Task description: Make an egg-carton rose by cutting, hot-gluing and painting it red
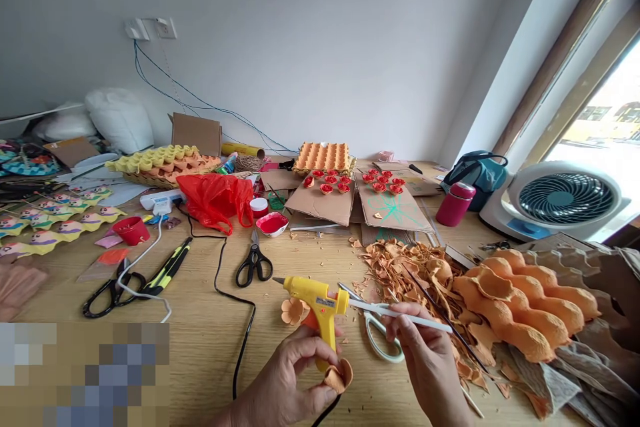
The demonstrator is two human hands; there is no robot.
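Left hand (285, 377) grips glue gun (313, 293), orange cup (339, 377) at its fingertips; right hand (429, 360) pinches white stick (373, 308) midway.

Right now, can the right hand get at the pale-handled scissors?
Probably yes: the pale-handled scissors lie close to the right hand, lower handle loop uncovered. That hand holds a white stick, though, so it would likely need freeing first.

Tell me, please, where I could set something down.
Bare wood shows between the yellow-black cutter and the black cord, and between that cord and the left hand; orange scraps and an egg carton crowd the right side.
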